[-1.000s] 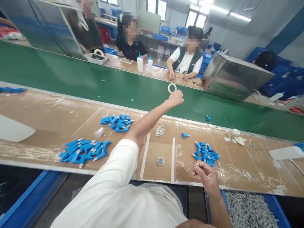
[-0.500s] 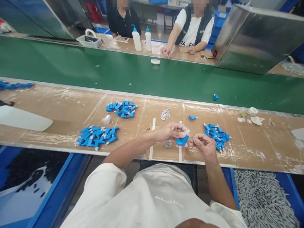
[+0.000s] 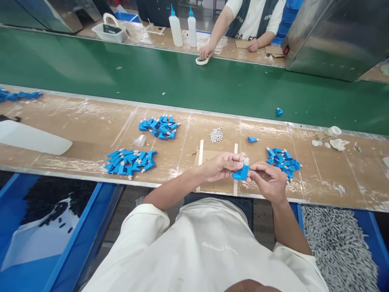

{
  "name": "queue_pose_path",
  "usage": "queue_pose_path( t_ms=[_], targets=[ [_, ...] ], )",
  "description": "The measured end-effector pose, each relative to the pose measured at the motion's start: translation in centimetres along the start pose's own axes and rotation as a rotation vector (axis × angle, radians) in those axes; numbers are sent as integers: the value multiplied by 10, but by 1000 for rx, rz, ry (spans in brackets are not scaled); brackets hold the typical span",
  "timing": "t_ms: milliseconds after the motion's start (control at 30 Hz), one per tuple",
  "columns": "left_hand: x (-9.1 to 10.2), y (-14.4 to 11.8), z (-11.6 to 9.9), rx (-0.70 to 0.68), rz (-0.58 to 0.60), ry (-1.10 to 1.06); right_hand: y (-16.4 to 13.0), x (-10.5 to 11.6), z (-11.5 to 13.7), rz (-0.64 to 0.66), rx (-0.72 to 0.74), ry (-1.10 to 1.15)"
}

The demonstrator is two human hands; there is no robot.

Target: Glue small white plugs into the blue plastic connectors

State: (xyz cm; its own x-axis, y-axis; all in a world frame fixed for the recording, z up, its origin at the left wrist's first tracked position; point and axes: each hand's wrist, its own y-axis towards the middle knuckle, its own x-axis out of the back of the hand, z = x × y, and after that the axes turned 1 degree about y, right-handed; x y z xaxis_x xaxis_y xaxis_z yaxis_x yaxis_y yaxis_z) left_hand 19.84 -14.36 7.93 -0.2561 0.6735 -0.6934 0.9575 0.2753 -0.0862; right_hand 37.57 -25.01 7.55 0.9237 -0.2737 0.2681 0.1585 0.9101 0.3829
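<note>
My left hand (image 3: pixel 221 166) is closed on a small blue plastic part (image 3: pixel 241 174) with a whitish tip, held above the table. My right hand (image 3: pixel 271 181) meets the part's right side, thumb and forefinger pinched together; whatever lies between those fingertips is too small to make out. Just right of it lies a pile of similar blue parts (image 3: pixel 284 163). A single blue part (image 3: pixel 252 139) rests beyond my hands, beside a heap of tiny grey-white pieces (image 3: pixel 216 135). Two more piles, one nearer (image 3: pixel 130 162) and one farther (image 3: pixel 160 127), lie to the left.
A green conveyor belt (image 3: pixel 136 77) runs across beyond the table, carrying one blue part (image 3: pixel 279 111). Across it, a co-worker's hand (image 3: pixel 206 51) touches a white ring (image 3: pixel 201 61). Blue bins stand below the table edge; the right one holds many grey pieces (image 3: pixel 337 243).
My right hand has come in from the right to touch the blue part. Across the belt, the co-worker's hand has reached the white ring. The view has tilted down slightly.
</note>
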Motion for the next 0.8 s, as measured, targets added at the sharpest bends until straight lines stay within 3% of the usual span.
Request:
queue_pose_path(
  t_ms=[100, 267, 400, 800],
  targets=[
    [5, -4, 7, -18, -22, -20, 0, -1, 2, 37, -3, -55],
    [16, -11, 21, -121, -190, -45, 3, -13, 2, -3, -324, 253],
    [17, -13, 25, -166, -286, -30, 11, -20, 5, -13, -460, 417],
    [15, -11, 28, -179, -322, -21, 13, -39, 0, -54, -455, 531]
  ],
)
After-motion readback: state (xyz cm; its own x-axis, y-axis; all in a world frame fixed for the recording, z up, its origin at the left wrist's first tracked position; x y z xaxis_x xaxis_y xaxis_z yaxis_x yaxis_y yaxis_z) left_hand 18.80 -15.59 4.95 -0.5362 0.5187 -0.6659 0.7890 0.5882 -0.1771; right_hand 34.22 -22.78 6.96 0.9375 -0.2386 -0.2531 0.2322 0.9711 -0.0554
